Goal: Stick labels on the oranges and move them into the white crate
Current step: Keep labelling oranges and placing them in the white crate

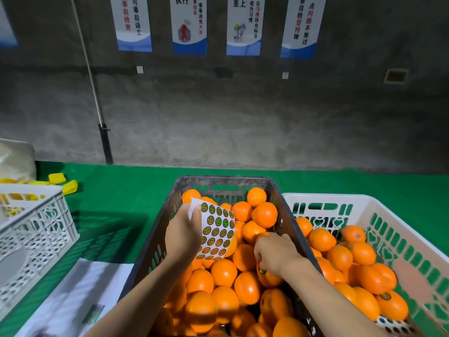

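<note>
A dark grey crate (pixel 155 239) full of oranges stands in the middle of the green table. My left hand (pixel 182 233) holds a white label sheet (pixel 217 233) with several round stickers above the crate's left side. My right hand (pixel 274 255) grips an orange (pixel 268 278) in the dark crate, and a small sticker shows on the fruit just below my fingers. The white crate (pixel 364 203) sits to the right, holding several oranges, one with a round label (pixel 385 296).
Another white crate (pixel 36 222) stands at the left with yellow items in and behind it. White paper sheets (pixel 80 300) lie at the front left. A used label sheet (pixel 393 325) lies in the right crate's near corner. A concrete wall with posters rises behind the table.
</note>
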Demonstrator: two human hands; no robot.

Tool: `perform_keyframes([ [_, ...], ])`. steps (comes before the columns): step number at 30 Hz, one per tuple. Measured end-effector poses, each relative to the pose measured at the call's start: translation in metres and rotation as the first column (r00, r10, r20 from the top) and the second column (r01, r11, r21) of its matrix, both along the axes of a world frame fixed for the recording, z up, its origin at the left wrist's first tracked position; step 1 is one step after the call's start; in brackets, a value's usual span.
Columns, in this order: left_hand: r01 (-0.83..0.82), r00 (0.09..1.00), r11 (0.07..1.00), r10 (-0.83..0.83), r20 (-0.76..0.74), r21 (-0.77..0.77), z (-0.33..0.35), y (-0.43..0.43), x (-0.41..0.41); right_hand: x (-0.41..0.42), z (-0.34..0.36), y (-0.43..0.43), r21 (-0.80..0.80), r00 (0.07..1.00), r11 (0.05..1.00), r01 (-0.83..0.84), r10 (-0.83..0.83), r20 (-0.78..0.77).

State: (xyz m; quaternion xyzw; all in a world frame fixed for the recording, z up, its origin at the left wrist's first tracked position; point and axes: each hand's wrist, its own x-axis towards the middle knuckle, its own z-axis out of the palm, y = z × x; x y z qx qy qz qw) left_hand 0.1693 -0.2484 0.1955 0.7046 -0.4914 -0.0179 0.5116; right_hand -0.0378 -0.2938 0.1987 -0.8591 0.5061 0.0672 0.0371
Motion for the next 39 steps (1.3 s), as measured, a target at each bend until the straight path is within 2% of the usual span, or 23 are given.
perform_keyframes([
  [6, -0.001, 1.000, 1.000, 0.000, 0.020, 0.019, -0.002, 0.001, 0.001, -0.002, 0.000, -0.001, 0.187, 0.988, 0.975, 0.123, -0.138, 0.071],
  [8, 0.011, 1.000, 1.000, -0.011, 0.011, 0.029, -0.002, 0.001, 0.002, -0.002, -0.001, -0.001, 0.195, 0.985, 0.971, 0.139, -0.156, 0.079],
  [15, 0.013, 0.999, 0.999, -0.015, 0.047, 0.052, -0.005, -0.001, 0.001, 0.005, -0.008, 0.000, 0.156, 0.968, 0.955, 0.251, -0.247, -0.040],
  [19, 0.005, 0.998, 0.999, -0.008, 0.061, 0.053, -0.006, -0.001, 0.002, 0.004, -0.006, 0.000, 0.197, 0.957, 0.937, 0.289, -0.291, -0.018],
  [22, 0.018, 0.998, 0.998, -0.022, 0.059, 0.061, -0.006, -0.002, 0.002, 0.004, -0.005, 0.000, 0.238, 0.964, 0.934, 0.267, -0.262, -0.052],
  [26, 0.025, 0.995, 0.997, -0.031, 0.096, 0.068, -0.007, -0.002, 0.001, 0.006, -0.008, 0.003, 0.197, 0.956, 0.963, 0.184, -0.129, -0.263],
  [29, 0.032, 0.994, 0.998, -0.038, 0.104, 0.057, -0.008, -0.002, 0.001, 0.005, -0.009, 0.004, 0.326, 0.966, 0.937, 0.122, -0.037, -0.255],
  [31, 0.043, 0.994, 0.998, -0.048, 0.099, 0.045, -0.007, 0.000, -0.001, 0.003, -0.006, 0.004, 0.340, 0.978, 0.939, 0.059, 0.013, -0.208],
  [33, 0.043, 0.992, 0.999, -0.046, 0.115, 0.031, -0.004, 0.001, -0.003, 0.001, -0.001, 0.003, 0.283, 0.995, 0.959, 0.007, 0.021, -0.097],
  [35, 0.034, 0.991, 0.999, -0.037, 0.127, 0.030, -0.002, 0.004, -0.004, -0.001, 0.005, 0.003, 0.202, 0.974, 0.979, 0.018, -0.063, 0.219],
  [37, 0.034, 0.993, 0.998, -0.039, 0.109, 0.044, 0.001, 0.007, -0.003, -0.007, 0.014, -0.001, 0.084, 0.789, 0.989, 0.119, -0.146, 0.597],
  [39, 0.023, 0.995, 0.998, -0.029, 0.094, 0.056, 0.000, 0.009, -0.003, -0.019, 0.023, -0.012, 0.002, 0.588, 0.960, 0.281, -0.173, 0.790],
])
